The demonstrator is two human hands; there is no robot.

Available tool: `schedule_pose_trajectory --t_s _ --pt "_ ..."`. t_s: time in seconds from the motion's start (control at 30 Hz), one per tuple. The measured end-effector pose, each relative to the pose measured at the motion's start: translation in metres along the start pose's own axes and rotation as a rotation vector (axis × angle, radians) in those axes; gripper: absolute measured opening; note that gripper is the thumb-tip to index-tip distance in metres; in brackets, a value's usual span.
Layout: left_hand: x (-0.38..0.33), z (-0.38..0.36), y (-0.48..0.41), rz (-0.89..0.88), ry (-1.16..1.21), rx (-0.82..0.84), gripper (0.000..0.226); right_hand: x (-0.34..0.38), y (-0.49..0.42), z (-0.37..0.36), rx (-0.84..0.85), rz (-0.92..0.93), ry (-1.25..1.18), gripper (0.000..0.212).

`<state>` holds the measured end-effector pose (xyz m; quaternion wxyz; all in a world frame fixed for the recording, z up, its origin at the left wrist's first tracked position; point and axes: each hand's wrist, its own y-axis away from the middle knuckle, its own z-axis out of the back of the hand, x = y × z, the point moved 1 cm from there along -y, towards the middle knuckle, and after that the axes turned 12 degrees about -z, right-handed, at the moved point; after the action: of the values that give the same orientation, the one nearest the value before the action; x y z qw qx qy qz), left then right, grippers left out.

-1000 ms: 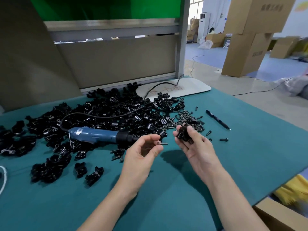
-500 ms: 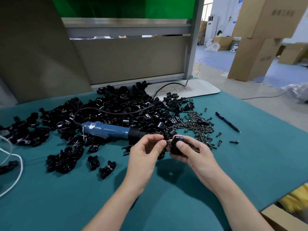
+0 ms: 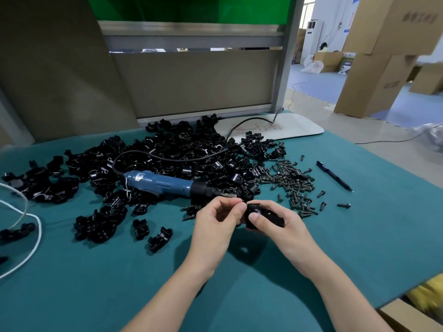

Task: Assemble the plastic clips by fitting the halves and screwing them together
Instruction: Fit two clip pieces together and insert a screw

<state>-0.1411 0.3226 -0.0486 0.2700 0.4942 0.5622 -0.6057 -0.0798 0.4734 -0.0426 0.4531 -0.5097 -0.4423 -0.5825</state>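
My right hand [image 3: 280, 226] grips a black plastic clip [image 3: 266, 218] just above the green table, thumb pressed on its near face. My left hand [image 3: 215, 221] has its curled fingertips against the clip's left end, where it pinches a small screw that is almost hidden. A big heap of black clip halves [image 3: 182, 154] covers the far middle of the table. Lying across the heap is a blue electric screwdriver [image 3: 165, 183], tip pointing right, close behind my hands. Loose black screws [image 3: 294, 185] lie scattered to the right of the heap.
A black pen [image 3: 334, 176] lies right of the screws. A white board [image 3: 282, 128] sits at the table's far edge with the screwdriver's cable over it. A white cord [image 3: 28, 226] loops at the left edge. Cardboard boxes [image 3: 374, 75] stand on the floor beyond.
My hands have come together: the left hand carried the screw to the clip held in the right, and both dropped lower toward the table.
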Motion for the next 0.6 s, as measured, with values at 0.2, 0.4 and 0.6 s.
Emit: schedule_pose_trajectory --t_s 0.2,0.4,0.6 --pt "0.0036 0.0016 0.0024 0.039 -0.128 0.06 0.025 -0.0016 0.0011 0.0013 0.003 0.03 0.136 0.023" --pt "0.0053 0.0032 -0.0007 0.055 -0.058 0.121 0.005 -0.0035 -0.0008 0.0026 -0.002 0.047 0.133 0.023" --pt "0.002 0.0006 -0.0014 0.188 0.061 0.094 0.033 -0.0039 -0.0019 0.0036 -0.021 0.044 0.136 0.023"
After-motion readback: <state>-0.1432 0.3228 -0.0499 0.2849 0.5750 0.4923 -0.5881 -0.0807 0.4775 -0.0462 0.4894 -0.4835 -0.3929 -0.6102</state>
